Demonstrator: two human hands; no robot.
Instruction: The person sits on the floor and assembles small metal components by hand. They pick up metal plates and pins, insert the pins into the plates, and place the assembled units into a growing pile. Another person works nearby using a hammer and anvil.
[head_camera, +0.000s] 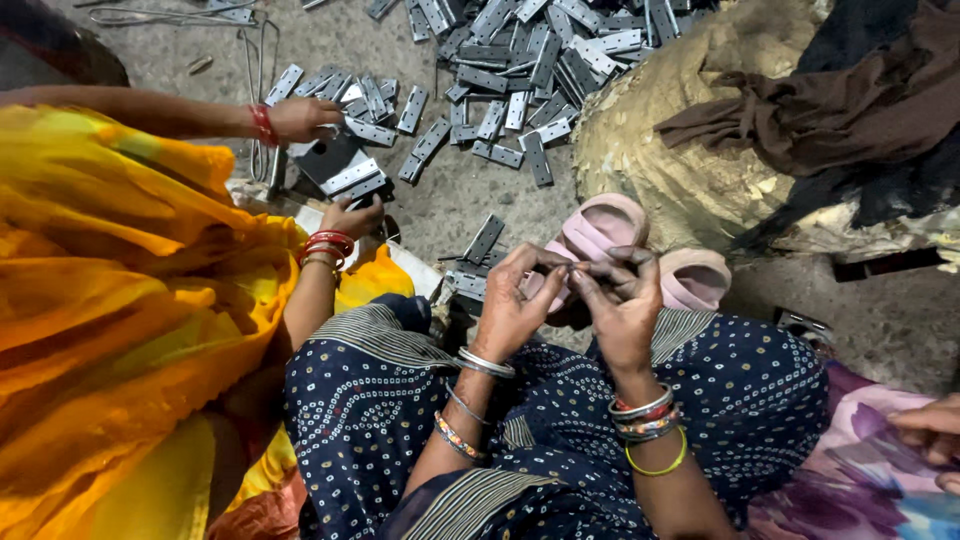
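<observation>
Above dotted navy lap — left hand (510, 310) and right hand (625, 305) pinched together, held thing hidden; flat grey metal hinges (520, 70) beyond.

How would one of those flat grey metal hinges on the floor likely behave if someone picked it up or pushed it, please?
A hinge looks like stiff metal plate, so it probably would not bend, though it may fold at its joint. Lying flat on the rough floor, it would likely slide and scrape, not roll. It seems small enough to lift in the fingers.

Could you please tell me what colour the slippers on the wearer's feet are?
The slippers are pale pink, best seen in the head view, just beyond the two hands.
</observation>
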